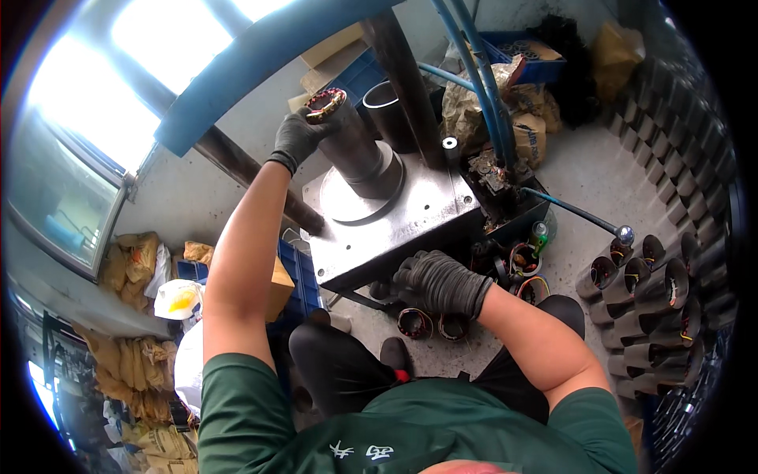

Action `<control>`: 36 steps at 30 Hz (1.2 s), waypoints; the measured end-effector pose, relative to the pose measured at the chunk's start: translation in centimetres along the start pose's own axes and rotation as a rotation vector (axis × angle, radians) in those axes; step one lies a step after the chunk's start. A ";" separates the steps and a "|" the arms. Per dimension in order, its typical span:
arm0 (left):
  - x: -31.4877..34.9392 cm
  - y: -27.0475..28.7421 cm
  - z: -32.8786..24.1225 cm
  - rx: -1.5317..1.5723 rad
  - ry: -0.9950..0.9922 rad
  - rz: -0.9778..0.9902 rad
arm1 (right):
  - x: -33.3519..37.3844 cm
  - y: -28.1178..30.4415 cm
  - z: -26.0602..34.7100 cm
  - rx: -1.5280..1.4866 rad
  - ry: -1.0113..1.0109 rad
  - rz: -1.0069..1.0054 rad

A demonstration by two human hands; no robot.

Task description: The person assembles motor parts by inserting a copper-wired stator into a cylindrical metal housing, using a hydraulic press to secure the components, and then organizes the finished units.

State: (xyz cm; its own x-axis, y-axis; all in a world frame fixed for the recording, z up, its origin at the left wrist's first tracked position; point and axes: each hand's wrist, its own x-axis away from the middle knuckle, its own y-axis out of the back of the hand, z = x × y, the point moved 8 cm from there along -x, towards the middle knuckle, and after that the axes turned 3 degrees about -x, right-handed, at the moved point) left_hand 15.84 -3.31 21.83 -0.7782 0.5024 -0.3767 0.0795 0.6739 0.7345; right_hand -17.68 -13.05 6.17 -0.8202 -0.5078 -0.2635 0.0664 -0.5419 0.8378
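Observation:
My left hand (298, 141), in a dark glove, is closed around the upper side of a wound motor stator (326, 104) with red and coloured wire at its top. The stator sits upright at the head of a grey metal cylinder (355, 154), which stands on a round disc (335, 197) on the press's steel plate (403, 229). Just below the plate's front edge, my gloved right hand (444, 283) has its fingers curled. Whatever it may grip is hidden by the hand.
A blue press beam (237, 67) crosses above, carried by dark columns. At right, a lever with a ball knob (624, 234) sticks out. Stacked metal housings (671, 166) line the right side; several wired stators (414, 322) stand on the floor. An open tube (387, 114) stands behind.

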 end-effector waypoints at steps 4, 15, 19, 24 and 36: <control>-0.3 0.1 -0.6 -0.105 -0.007 0.063 | 0.4 1.1 0.9 -0.010 0.044 0.007; 1.1 5.4 -0.8 -0.365 0.001 -0.122 | 0.9 0.6 -0.6 -0.045 0.045 0.008; 10.2 6.3 -1.0 0.173 -0.030 -0.190 | 2.0 1.6 -0.9 -0.018 0.029 0.004; 31.8 3.5 5.8 0.470 0.125 -0.232 | 2.8 4.5 0.7 -0.125 0.036 -0.070; 74.7 -13.8 17.7 -0.297 0.925 0.089 | 17.4 16.5 0.3 0.172 -0.200 -0.526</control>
State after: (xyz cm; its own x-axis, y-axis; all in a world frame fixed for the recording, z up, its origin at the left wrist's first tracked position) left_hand -32.39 34.55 -26.47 -0.9688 -0.1643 0.1858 0.1002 0.4262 0.8991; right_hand -31.03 -30.62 15.63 -0.8103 -0.0552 -0.5834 -0.4578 -0.5619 0.6890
